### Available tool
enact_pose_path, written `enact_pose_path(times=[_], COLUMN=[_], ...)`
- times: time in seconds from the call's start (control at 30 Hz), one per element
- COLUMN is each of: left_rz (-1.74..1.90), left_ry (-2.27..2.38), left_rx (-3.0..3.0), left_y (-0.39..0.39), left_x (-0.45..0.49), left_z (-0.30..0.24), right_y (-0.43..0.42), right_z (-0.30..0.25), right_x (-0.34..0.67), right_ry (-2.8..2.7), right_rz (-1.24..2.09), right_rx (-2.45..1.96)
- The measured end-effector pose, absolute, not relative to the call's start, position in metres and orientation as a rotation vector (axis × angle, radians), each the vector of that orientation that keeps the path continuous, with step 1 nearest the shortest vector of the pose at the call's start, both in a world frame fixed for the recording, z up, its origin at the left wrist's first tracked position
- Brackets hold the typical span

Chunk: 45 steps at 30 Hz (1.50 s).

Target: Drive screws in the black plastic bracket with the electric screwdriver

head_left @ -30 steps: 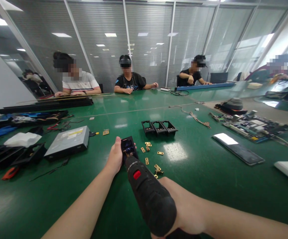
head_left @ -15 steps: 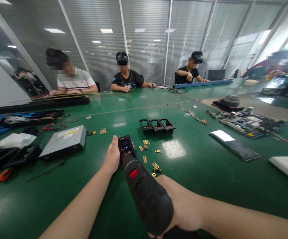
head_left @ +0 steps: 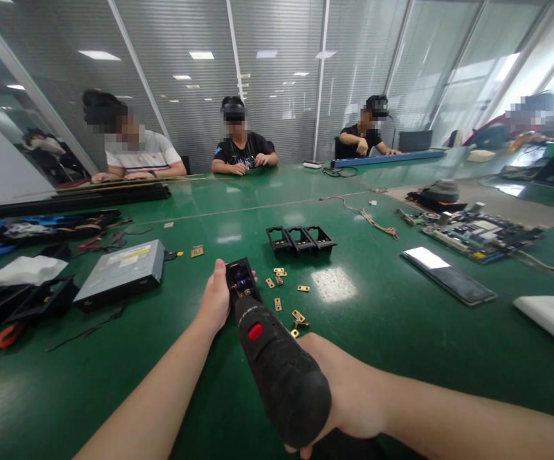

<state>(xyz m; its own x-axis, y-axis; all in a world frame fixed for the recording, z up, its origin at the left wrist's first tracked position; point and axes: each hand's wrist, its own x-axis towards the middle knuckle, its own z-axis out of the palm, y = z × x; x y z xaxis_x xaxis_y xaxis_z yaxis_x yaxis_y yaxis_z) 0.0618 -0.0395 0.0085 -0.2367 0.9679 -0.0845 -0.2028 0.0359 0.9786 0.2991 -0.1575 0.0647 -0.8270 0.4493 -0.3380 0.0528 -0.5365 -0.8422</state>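
My left hand (head_left: 215,298) is closed round a small black plastic holder (head_left: 241,278) that rests on the green table (head_left: 377,332). My right hand (head_left: 348,390) grips a black electric screwdriver (head_left: 277,367) with a red button; its tip points into the holder. Several small brass plates (head_left: 284,294) lie scattered just right of the holder. Three more black holders (head_left: 300,238) stand in a row a little farther back.
A grey optical drive (head_left: 122,269) lies to the left, with black trays (head_left: 13,300), a white cloth (head_left: 27,269) and red-handled pliers (head_left: 3,337) beyond. Right: a dark flat panel (head_left: 449,284), a circuit board (head_left: 478,235), a white object (head_left: 552,316). Three people sit at the far edge.
The view has drifted slightly, so everything sits a little lower left in frame. Both hands keep the same hold on the holder and the screwdriver.
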Motion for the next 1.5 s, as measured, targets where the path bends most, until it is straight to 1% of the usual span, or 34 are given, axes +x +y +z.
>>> enact_pose_path(times=[0.17, 0.43, 0.67, 0.87, 1.1, 1.5], left_rz=[1.413, 1.435, 1.447, 1.411, 1.413, 1.382], left_ry=[1.256, 1.261, 1.252, 1.242, 1.272, 1.296], left_rx=[0.895, 0.893, 0.879, 0.851, 0.871, 0.84], left_y=[-0.0402, -0.0369, -0.0371, -0.0384, -0.0391, -0.041], left_x=[0.061, 0.0602, 0.0621, 0.0633, 0.0638, 0.0644], left_z=[0.0083, 0.0057, 0.007, 0.0118, 0.0116, 0.0134], right_y=[-0.1588, -0.1575, -0.1571, -0.1577, -0.1591, -0.1587], right_z=[0.0711, 0.0712, 0.0689, 0.0633, 0.067, 0.0665], right_x=[0.2968, 0.2948, 0.2957, 0.2954, 0.2977, 0.2985], right_ry=[-1.355, -1.439, -1.469, -1.515, -1.5, -1.506], right_rz=[2.445, 2.297, 2.307, 2.217, 2.364, 2.371], right_rx=[-0.863, -0.783, -0.794, -0.712, -0.776, -0.755])
